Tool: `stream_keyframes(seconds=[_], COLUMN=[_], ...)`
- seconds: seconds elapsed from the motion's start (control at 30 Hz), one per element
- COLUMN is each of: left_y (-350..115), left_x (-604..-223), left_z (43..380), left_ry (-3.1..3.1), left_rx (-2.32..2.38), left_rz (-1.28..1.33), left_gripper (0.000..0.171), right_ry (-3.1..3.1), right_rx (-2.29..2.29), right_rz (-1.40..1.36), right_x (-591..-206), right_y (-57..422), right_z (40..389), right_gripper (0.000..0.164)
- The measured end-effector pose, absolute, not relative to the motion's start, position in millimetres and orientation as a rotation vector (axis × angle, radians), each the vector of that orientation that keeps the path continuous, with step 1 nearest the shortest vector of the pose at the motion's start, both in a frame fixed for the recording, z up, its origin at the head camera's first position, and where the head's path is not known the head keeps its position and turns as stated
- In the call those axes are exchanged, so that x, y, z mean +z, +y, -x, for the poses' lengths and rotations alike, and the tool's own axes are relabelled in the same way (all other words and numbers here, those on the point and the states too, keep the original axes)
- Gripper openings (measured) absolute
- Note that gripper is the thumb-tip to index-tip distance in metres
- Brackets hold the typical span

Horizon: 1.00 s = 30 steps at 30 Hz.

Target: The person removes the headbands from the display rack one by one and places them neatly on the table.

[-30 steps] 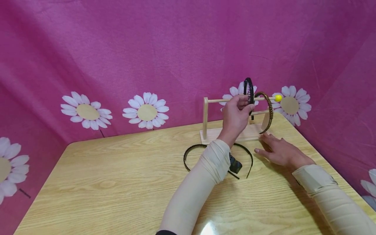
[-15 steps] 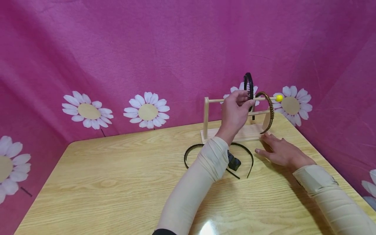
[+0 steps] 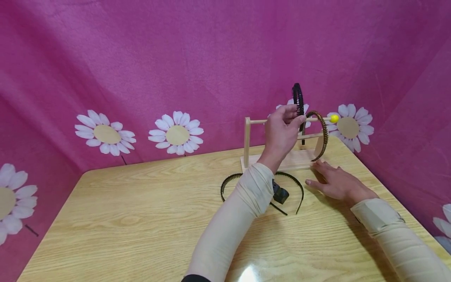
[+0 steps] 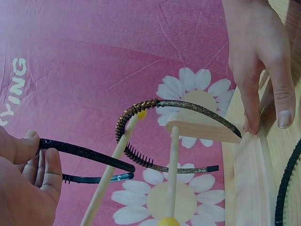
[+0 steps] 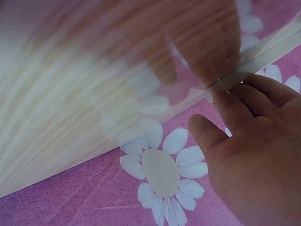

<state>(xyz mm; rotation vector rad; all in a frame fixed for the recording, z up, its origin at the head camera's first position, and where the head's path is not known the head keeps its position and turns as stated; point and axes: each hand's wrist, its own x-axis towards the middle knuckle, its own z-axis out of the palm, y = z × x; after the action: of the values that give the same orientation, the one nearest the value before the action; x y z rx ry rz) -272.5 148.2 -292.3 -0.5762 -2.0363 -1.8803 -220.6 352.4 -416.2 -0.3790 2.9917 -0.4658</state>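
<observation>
My left hand [image 3: 282, 131] pinches a black toothed headband [image 3: 298, 94] above the top rod of a wooden stand [image 3: 246, 143]. In the left wrist view, the rod passes between that headband's two arms [image 4: 89, 155]. A brown-gold toothed headband [image 3: 324, 135] hangs over the same rod, towards its yellow end knob [image 3: 334, 118]. With fingers extended, my right hand [image 3: 338, 182] touches the front edge of the stand's base near its right end. The right wrist view shows those fingertips [image 5: 223, 101] against the edge.
Another black toothed headband [image 3: 301, 188] lies on the wooden table [image 3: 141, 227], partly hidden under my left forearm. A second, lower rod [image 4: 172, 174] of the stand also ends in a yellow knob. A pink cloth [image 3: 211, 58] with white flowers hangs behind and beside the table.
My left hand has risen slightly, lifting the black headband higher above the rod. My right hand and the brown-gold headband have stayed in place.
</observation>
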Motion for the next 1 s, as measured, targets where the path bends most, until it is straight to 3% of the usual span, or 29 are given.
stream_keyframes(seconds=[1.0], left_y=[139.1], left_x=[-277.8], left_z=[271.9], left_ry=[-1.914], left_rx=[-1.928], left_rz=[0.558], left_gripper=[0.029], right_ry=[2.982], right_rx=[-0.455], right_rz=[0.346], right_x=[-417.5], right_y=[352.8], right_z=[221.7], right_gripper=[0.088])
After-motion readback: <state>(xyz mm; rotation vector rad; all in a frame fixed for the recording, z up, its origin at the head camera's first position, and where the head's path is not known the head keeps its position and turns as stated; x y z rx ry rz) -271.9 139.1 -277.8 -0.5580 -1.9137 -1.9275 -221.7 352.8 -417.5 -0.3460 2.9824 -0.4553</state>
